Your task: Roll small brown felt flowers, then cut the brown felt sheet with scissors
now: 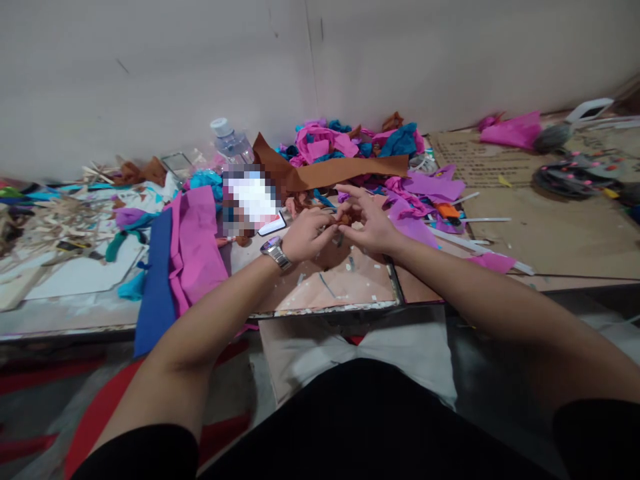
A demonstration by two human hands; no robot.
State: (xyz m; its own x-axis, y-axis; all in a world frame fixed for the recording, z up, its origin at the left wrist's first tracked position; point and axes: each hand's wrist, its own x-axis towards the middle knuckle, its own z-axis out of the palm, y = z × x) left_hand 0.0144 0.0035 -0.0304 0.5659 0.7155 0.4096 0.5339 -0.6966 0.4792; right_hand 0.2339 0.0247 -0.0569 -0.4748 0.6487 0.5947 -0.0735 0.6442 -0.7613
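Between my fingertips is a small piece of brown crepe paper [346, 217], crumpled and partly hidden by the fingers. My left hand [311, 233], with a metal watch [275, 252] on its wrist, pinches it from the left side. From the right, thumb and fingers of my right hand [373, 223] close on the same piece, the index finger raised. Just beyond the hands lies a long brown crepe strip [355, 171]. A lit phone [257, 200], partly blurred out, rests left of my left hand. Purple crepe paper [413, 223] lies beside my right hand.
Pink sheets [197, 233] and a blue sheet [156, 280] hang over the table's front edge at left. A plastic bottle [233, 141] stands by the wall. Pink and teal scraps [330, 141] pile up behind. Cardboard [550, 233] covers the right side, with white sticks [483, 253] nearby.
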